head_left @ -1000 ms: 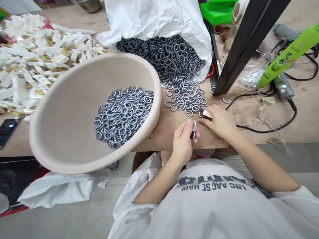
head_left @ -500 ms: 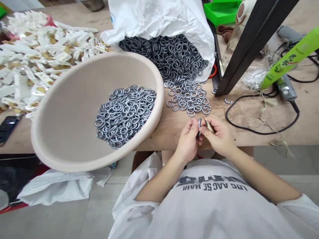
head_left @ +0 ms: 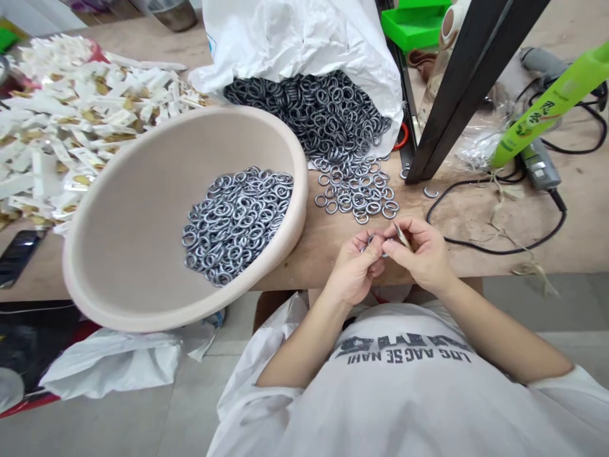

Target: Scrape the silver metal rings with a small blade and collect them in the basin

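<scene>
Close together at the table's front edge, both hands work on one grey ring (head_left: 370, 240). My left hand (head_left: 356, 266) is closed around the ring, and its fingers cover most of it. Between the thumb and fingers of my right hand (head_left: 423, 251) is a small knife-like blade (head_left: 402, 236), its tip pointing up and away from me; its handle is hidden in the hand. Loose grey rings (head_left: 360, 193) lie on the table just beyond my hands. To the left, a large beige basin (head_left: 128, 190) is tilted toward me and holds a heap of similar rings (head_left: 242, 222).
A white sack (head_left: 304, 38) spills darker rings (head_left: 323, 108) at the back. A black metal post (head_left: 457, 101) stands right of it. Further right are a green packet (head_left: 547, 108) and a corded grey tool (head_left: 542, 168). White pieces (head_left: 57, 146) pile up at left, near a phone (head_left: 19, 254).
The ring, upright between my hands before, has turned and is now mostly covered by my left fingers. Both hands stay in nearly the same place; the view has shifted slightly.
</scene>
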Demonstrator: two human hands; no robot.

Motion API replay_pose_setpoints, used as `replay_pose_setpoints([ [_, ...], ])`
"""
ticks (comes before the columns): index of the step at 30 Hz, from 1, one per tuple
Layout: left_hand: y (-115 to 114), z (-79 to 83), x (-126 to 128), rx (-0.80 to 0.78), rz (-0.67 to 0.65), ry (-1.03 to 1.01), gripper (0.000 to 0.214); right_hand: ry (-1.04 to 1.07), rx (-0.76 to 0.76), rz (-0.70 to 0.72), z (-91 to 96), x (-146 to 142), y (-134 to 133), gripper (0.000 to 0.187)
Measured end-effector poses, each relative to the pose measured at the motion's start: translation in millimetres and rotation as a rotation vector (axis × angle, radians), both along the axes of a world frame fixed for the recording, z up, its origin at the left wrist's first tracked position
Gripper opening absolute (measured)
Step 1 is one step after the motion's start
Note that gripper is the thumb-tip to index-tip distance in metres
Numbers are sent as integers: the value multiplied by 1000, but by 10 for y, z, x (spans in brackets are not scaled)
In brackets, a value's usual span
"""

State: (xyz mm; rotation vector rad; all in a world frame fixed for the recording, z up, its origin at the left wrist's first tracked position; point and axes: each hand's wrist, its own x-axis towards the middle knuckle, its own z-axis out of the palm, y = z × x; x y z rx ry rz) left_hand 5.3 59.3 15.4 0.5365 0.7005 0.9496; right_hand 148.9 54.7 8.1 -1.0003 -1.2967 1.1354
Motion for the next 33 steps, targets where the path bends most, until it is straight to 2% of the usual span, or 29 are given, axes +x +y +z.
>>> replay_pose_setpoints([
  [5, -4, 14, 9, -18, 9, 22, 41, -57, 28, -34, 6, 19, 71, 21],
  [9, 1, 40, -5, 12, 50, 38, 39, -175, 52, -47, 84, 134, 102, 31],
  [15, 16, 15, -27, 16, 98, 50, 38, -530, 222, 138, 211, 229, -36, 28],
  [20, 5, -17, -11, 16, 103, 30, 34, -596, 240, 149, 210, 201, -88, 30],
  [23, -33, 8, -4, 15, 98, 32, 36, -610, 193, 170, 149, 233, -19, 35],
  [26, -69, 50, -18, 18, 43, 28, 36, -613, 42, 35, 75, 296, 129, 42],
  [28, -68, 59, -42, 21, 61, 25, 34, -593, -12, -58, 70, 315, 200, 43],
  [30, -45, 45, -70, 22, 132, 34, 34, -573, 39, -30, 115, 293, 199, 42],
  [33, -11, 10, -94, 29, 183, 49, 35, -606, 183, 128, 226, 201, 86, 38],
])
